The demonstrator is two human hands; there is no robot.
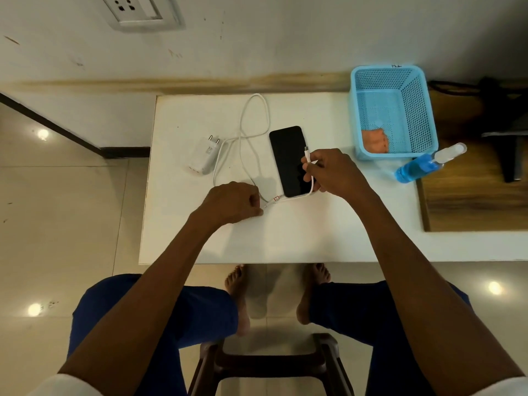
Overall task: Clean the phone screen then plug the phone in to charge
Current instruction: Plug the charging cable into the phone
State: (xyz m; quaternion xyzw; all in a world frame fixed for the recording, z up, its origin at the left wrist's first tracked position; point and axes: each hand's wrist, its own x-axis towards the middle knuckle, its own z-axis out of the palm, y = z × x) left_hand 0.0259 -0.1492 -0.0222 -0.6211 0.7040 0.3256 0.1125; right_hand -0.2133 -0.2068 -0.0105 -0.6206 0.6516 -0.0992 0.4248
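A black phone (288, 158) lies screen up on the white table (285, 235), its screen dark. My right hand (333, 172) hovers over the phone's right side, pinching the white charging cable (254, 118) near its plug end, which points up and away from me. My left hand (233, 202) rests on the table left of the phone's near end, fingers closed on a lower stretch of the same cable. The cable loops across the table towards the white charger adapter (204, 157), which lies on its side with its pins free.
A blue mesh basket (423, 110) at the table's back right holds an orange cloth (375, 141). A spray bottle of blue liquid (423, 165) lies beside it. A wall socket (140, 10) sits high on the wall. A wooden board (471, 195) lies to the right.
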